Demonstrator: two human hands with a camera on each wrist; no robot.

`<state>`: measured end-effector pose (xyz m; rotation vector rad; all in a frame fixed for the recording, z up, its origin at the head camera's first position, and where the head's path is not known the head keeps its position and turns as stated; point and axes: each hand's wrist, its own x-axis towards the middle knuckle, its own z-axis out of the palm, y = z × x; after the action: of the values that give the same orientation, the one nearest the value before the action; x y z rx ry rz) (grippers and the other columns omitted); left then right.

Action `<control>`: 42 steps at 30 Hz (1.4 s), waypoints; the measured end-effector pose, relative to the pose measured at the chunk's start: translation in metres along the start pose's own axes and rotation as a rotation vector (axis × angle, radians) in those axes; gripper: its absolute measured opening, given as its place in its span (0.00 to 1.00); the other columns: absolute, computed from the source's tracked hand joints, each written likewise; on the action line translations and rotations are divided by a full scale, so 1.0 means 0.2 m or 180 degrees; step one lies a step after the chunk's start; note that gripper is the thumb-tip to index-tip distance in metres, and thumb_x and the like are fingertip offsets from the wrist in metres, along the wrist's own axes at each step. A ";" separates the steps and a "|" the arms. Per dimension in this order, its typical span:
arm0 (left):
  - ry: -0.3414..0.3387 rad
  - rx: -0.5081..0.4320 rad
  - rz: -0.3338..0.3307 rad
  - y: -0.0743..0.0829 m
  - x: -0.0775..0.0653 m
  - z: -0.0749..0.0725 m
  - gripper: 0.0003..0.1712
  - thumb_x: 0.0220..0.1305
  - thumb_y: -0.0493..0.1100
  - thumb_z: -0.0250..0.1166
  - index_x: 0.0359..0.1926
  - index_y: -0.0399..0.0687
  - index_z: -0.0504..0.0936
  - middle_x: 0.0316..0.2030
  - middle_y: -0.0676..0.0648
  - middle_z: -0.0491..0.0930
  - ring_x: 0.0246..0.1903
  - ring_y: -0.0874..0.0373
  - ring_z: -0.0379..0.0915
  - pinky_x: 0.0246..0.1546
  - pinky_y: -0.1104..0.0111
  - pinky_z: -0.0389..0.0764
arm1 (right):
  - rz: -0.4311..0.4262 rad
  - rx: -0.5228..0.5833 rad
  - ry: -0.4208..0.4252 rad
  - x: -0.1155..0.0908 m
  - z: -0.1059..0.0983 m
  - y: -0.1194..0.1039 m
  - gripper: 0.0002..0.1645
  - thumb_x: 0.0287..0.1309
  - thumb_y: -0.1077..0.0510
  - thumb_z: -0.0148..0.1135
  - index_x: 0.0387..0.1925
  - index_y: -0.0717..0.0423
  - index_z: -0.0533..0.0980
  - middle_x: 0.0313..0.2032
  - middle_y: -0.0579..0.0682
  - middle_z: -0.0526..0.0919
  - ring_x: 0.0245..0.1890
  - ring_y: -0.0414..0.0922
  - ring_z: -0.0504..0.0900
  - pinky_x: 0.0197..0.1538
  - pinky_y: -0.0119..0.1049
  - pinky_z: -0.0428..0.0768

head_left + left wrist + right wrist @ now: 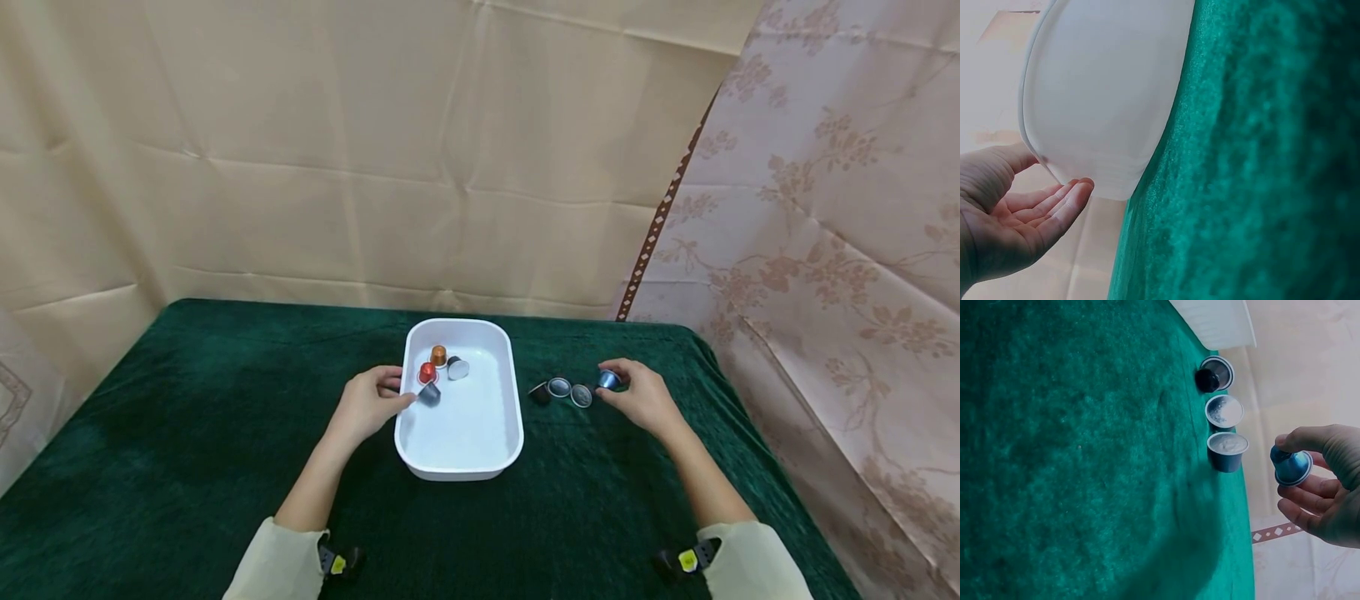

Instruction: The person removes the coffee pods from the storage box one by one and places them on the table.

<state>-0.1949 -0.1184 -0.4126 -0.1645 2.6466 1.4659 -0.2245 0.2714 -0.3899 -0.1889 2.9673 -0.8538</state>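
Note:
My right hand (637, 396) holds a blue coffee capsule (1291, 467) between thumb and fingers, raised over the cloth to the right of the other capsules. In the right wrist view its narrow end points up, the rim down. At the left long side of a white tray (468, 433), my left hand (367, 407) grips the rim, with the thumb over the edge and fingers against the outer wall (1107, 100). Inside the tray lie an orange capsule (438, 356), a red capsule (427, 372), a grey capsule (429, 395) and a silver-lidded capsule (458, 369).
Between tray and right hand, a black capsule (539, 394) lies tipped over beside two lid-up capsules, one in the middle (558, 387) and one nearer the hand (581, 396). Dark green cloth (225, 433) covers the table. Beige curtain (315, 150) hangs behind, floral curtain (840, 208) at right.

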 end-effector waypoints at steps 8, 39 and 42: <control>-0.0004 0.0007 -0.0043 -0.01 0.00 0.00 0.29 0.58 0.44 0.65 0.59 0.42 0.70 0.49 0.40 0.77 0.42 0.53 0.78 0.38 0.68 0.82 | 0.0047 -0.0002 -0.0007 -0.01 0.00 0.02 0.26 0.57 0.55 0.60 0.57 0.60 0.70 0.52 0.64 0.74 0.52 0.60 0.72 0.50 0.54 0.74; -0.0020 -0.0027 -0.0026 0.01 -0.01 0.00 0.29 0.58 0.43 0.65 0.59 0.40 0.70 0.50 0.39 0.76 0.41 0.53 0.78 0.38 0.67 0.82 | 0.0129 0.0108 -0.0044 0.02 0.05 0.13 0.25 0.59 0.56 0.57 0.57 0.61 0.69 0.51 0.65 0.74 0.51 0.60 0.73 0.50 0.55 0.74; -0.0021 -0.0021 -0.0047 0.01 -0.01 0.00 0.29 0.58 0.43 0.64 0.60 0.40 0.70 0.50 0.39 0.76 0.41 0.53 0.78 0.38 0.67 0.82 | 0.0139 0.0124 -0.0037 0.02 0.06 0.15 0.25 0.59 0.56 0.58 0.57 0.61 0.69 0.51 0.65 0.74 0.50 0.60 0.73 0.51 0.54 0.74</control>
<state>-0.1931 -0.1172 -0.4100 -0.1789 2.6300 1.4683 -0.2299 0.2894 -0.4152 -0.1265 2.9296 -0.9014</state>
